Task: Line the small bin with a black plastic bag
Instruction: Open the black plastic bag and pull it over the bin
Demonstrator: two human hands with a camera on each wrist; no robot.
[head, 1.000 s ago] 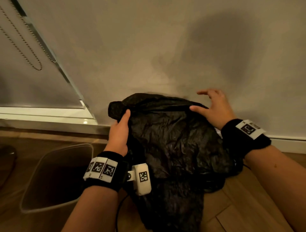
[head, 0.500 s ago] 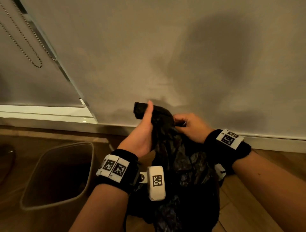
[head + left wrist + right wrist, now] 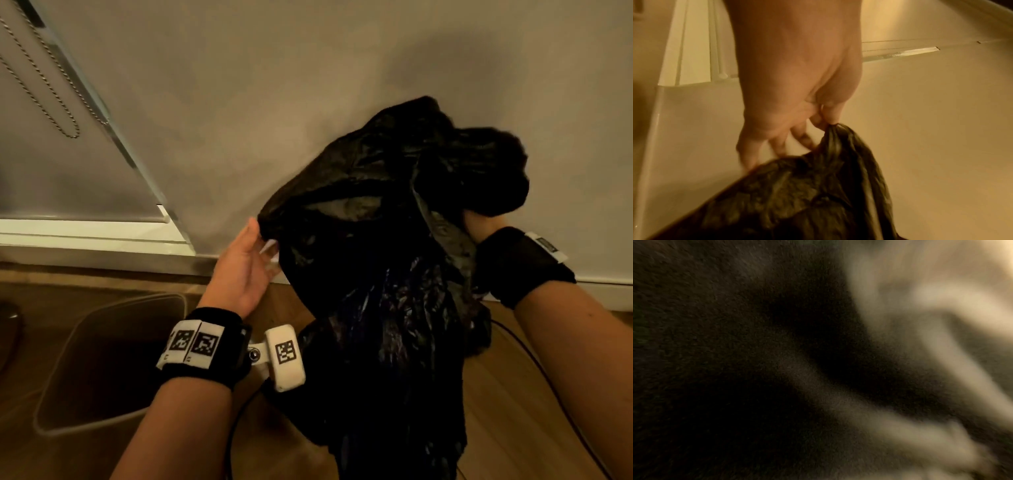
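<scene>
I hold a crumpled black plastic bag up in front of the wall, and it hangs down to the floor. My left hand pinches the left edge of its mouth. The left wrist view shows the left hand with thumb and forefinger nipping a gathered fold of the bag, the other fingers loose. My right hand is up at the right; the bag drapes over its fingers and hides them. The right wrist view is blurred, mostly dark bag. The small bin stands open on the floor at lower left, below my left wrist.
A pale wall with a skirting board runs behind. A roller blind with a bead chain and a white sill are at upper left. A black cable lies on the wooden floor at right.
Half a second ago both hands met at the bag's gathered top. They have since pulled apart, the right one up and to the right, and the bag's mouth has spread open.
</scene>
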